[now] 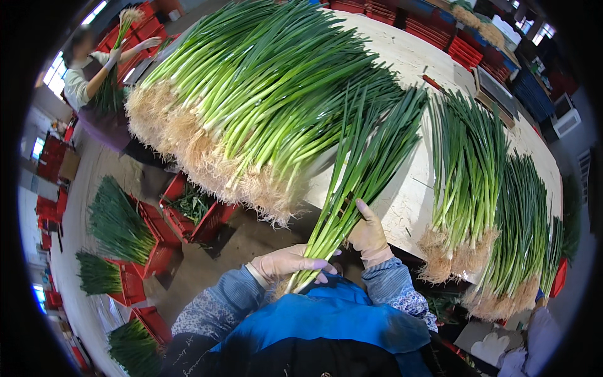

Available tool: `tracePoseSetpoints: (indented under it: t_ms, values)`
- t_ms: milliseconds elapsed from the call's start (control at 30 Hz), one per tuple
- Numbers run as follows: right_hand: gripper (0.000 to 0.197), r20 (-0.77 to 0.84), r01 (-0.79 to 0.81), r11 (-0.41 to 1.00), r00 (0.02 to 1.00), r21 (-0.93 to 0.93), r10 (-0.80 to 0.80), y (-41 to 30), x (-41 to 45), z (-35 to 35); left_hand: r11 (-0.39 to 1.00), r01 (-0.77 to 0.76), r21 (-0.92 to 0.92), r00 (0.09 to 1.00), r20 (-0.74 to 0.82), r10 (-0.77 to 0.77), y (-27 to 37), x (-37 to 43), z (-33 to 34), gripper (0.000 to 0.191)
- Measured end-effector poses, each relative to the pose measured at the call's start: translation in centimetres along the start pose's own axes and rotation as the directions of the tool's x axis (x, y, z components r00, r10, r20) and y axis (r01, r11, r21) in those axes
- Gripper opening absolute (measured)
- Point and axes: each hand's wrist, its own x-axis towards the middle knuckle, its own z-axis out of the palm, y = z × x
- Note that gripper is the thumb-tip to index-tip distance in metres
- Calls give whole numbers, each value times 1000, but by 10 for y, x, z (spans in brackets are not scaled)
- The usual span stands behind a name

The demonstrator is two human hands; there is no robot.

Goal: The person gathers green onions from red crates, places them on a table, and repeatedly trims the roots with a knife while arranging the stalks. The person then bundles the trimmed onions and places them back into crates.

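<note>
A bunch of green onions [377, 165] slants up from my blue apron [325, 315] toward the table, white stems low and green tops high. Around its lower stems close the gloved fingers of my left hand [287, 264]. My right hand [370, 233], also gloved, grips the bunch higher up, its thumb on the near side; the other fingers are hidden behind the stems. The roots are mostly out of sight behind the left hand. A large pile of green onions [264, 94] lies on the left of the white table [400, 217], roots hanging over the near edge.
More green onion bunches [471, 188] lie at the right table edge. A red-handled tool [432, 83] rests beyond them. On the floor at left stand red crates [155, 240] of green onions and one with leaf scraps [191, 202]. A person [94, 85] holds a bunch at far left.
</note>
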Motion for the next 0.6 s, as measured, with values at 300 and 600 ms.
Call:
tracePoseSetpoints:
  t_ms: [300,600]
  values:
    - [46,-11,-87,996,996,-8,87,0,3,-46,899,-188,395,889,-321,327,-33,14,35,53]
    - [59,82,24,991,997,-133,-13,24,-6,2,837,150,527,870,-472,141,-27,-36,56,57]
